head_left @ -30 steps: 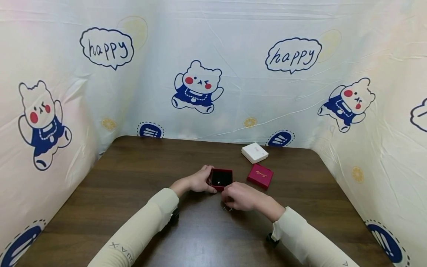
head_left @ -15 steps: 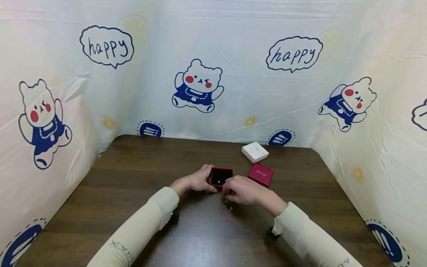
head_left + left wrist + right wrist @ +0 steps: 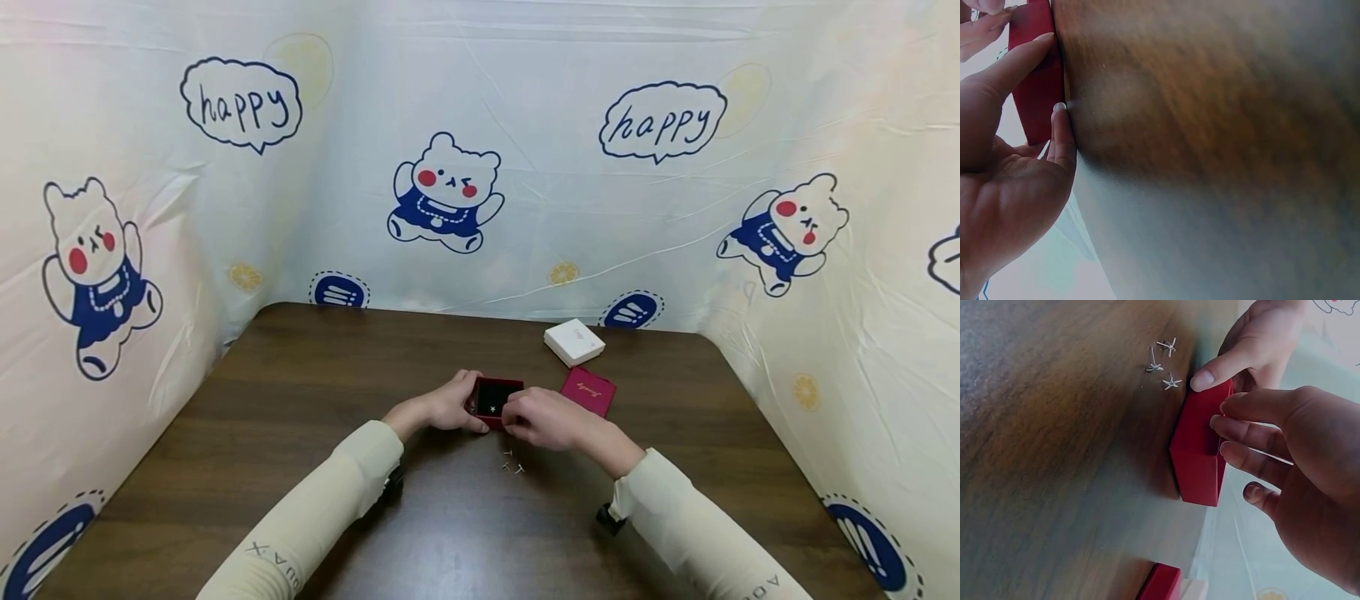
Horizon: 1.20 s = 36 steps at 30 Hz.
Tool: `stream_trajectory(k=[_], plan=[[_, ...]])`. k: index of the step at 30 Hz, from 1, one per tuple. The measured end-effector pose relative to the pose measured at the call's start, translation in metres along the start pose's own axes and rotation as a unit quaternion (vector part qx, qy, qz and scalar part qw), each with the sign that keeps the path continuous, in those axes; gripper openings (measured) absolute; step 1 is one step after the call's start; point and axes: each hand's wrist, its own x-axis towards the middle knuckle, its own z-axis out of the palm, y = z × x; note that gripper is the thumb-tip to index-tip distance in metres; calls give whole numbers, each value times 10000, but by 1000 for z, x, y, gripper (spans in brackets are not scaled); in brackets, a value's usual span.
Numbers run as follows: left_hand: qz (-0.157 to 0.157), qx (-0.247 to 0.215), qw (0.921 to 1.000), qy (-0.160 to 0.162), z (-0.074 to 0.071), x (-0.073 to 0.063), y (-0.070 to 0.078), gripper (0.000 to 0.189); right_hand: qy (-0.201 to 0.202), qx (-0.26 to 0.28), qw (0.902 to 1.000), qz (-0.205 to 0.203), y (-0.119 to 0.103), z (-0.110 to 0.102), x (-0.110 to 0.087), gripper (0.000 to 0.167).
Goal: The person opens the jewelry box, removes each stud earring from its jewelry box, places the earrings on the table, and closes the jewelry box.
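Note:
My left hand (image 3: 450,407) grips the small red jewelry box (image 3: 1194,444) from its left side, thumb along the near wall. Black lining (image 3: 495,393) fills the box, with one small star stud earring (image 3: 492,409) on it. My right hand (image 3: 551,417) is at the box's near right rim. Its thumb and fingertips are drawn together there, and I cannot tell what is between them. Three silver star stud earrings lie loose on the table: one stud (image 3: 1171,382) nearest the box, another stud (image 3: 1154,367) and a third stud (image 3: 1169,345).
Right of the box lies its red lid (image 3: 591,390) with gold lettering, partly behind my right hand. A white box (image 3: 574,342) sits just beyond the lid. The brown wooden table (image 3: 300,375) ends at a printed curtain (image 3: 540,208) on its far side.
My right hand has moved up from the loose studs to the near rim of the red box, uncovering three studs on the table. The left hand has kept its grip on the box.

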Motion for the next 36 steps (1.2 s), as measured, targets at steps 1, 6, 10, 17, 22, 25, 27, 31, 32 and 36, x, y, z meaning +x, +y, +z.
stream_trajectory(k=[1, 6, 10, 17, 22, 25, 27, 31, 32, 36], plan=[[-3, -13, 10000, 2, 0, 0, 0, 86, 1, 10, 10000, 5, 0, 0, 0, 5], [-21, -33, 10000, 12, 1, 0, 0, 87, -15, 4, 10000, 79, 2, 0, 3, 5], [-31, -36, 10000, 18, 2, 0, -1, 87, -4, -45, 9999, 158, 3, 0, 5, 5], [-22, -34, 10000, 6, 1, 0, -1, 87, 135, -148, 9996, 176, 4, -2, 8, 5], [5, 5, 10000, 18, 0, -1, 0, 87, 141, -223, 9992, 285, 5, -4, 11, 7], [18, 18, 10000, 32, 0, -1, 1, 86, 147, -252, 9990, 328, 6, -4, 12, 10], [12, 31, 10000, 25, 0, -1, 2, 86, 150, -267, 9989, 349, 7, -4, 14, 11], [4, 16, 10000, 28, 0, -1, 2, 85, 145, -239, 9987, 431, 9, -3, 17, 12], [6, 15, 10000, 35, 0, -1, 1, 85, 145, -221, 9986, 466, 10, -3, 17, 12], [20, 7, 10000, 45, 1, 0, 0, 85, 168, -134, 9982, 557, 11, -3, 19, 12]])
